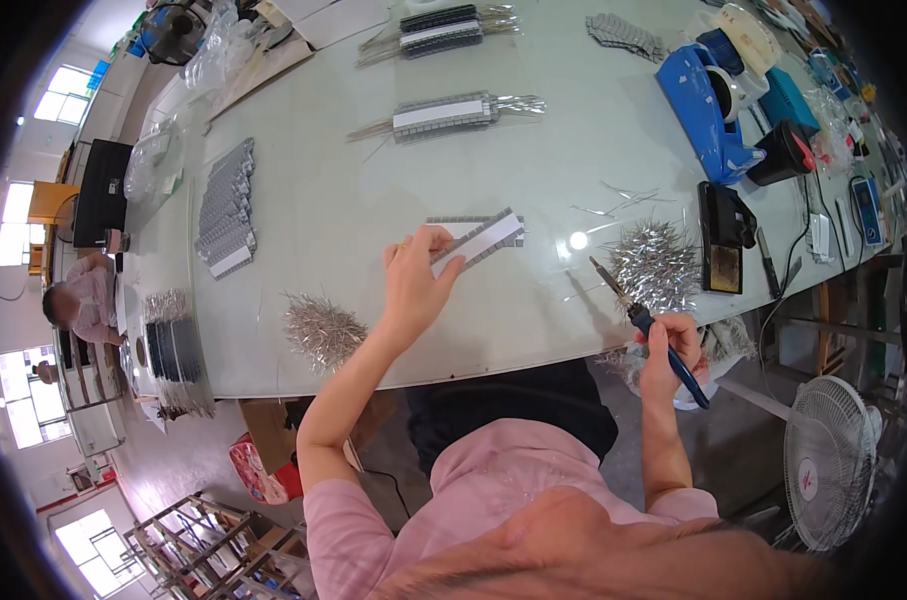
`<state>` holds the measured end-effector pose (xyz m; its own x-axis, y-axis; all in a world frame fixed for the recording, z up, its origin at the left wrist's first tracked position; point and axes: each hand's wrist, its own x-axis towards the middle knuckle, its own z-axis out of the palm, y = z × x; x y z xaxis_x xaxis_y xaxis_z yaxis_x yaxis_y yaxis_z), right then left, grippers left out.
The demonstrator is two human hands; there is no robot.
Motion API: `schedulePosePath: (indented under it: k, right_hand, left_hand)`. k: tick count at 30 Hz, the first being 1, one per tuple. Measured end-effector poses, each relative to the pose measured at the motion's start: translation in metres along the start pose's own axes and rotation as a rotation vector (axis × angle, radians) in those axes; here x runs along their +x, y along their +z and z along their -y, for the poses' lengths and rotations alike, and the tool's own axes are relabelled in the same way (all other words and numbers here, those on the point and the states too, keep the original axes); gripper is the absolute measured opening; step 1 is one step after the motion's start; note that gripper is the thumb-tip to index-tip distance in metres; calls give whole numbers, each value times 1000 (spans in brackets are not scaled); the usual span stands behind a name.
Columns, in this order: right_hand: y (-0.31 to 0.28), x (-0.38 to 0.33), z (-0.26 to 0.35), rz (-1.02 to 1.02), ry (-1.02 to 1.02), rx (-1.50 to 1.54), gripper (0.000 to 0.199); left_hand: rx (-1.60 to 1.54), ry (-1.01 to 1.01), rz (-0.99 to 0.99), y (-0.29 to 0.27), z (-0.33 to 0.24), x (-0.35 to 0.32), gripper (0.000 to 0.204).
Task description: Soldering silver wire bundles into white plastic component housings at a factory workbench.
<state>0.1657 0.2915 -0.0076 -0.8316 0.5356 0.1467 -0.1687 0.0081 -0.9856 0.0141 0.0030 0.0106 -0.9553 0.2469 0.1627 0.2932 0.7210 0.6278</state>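
Observation:
My left hand (417, 278) pinches the near end of a flat strip (489, 240) with a white middle and grey segmented edges. That strip lies slanted across another similar strip (444, 222) on the table. In my right hand (671, 358) is a soldering iron (638, 314) with a dark blue handle, its tip pointing up and left above the table's near edge. Just beyond the tip is a pile of silvery wire leads (659, 268). A second pile of leads (324, 330) lies left of my left forearm.
Strip stacks with wire ends (444, 116) lie farther back; grey strips (226, 210) are piled at left. At right stand a blue tape dispenser (702, 110), a black iron stand (722, 245) and a knife (768, 262). A fan (829, 465) is lower right; another person (86, 300) sits far left.

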Motion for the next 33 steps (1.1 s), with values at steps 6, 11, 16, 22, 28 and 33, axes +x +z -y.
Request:
schedulePosePath:
  k: [6, 11, 16, 22, 28, 33]
  right_hand:
    - [-3, -1, 2, -58, 19, -26, 7]
    - [-1, -2, 5, 108, 77, -28, 9]
    - [-15, -3, 9, 378, -83, -390, 11]
    - [-10, -2, 17, 323, -104, -376, 11]
    - [-8, -4, 13, 323, -24, -373, 11]
    - [1, -10, 11, 299, 92, -319, 11]
  left_hand:
    - [-471, -273, 267, -24, -6, -9, 31]
    - [-395, -255, 525, -31, -14, -30, 31]
    - [186, 191, 153, -20, -19, -55, 47]
    - [248, 329, 229, -2, -25, -79, 62]
    - [279, 347, 308, 10, -21, -93, 63]
    - [317, 333, 267, 16, -22, -97, 66]
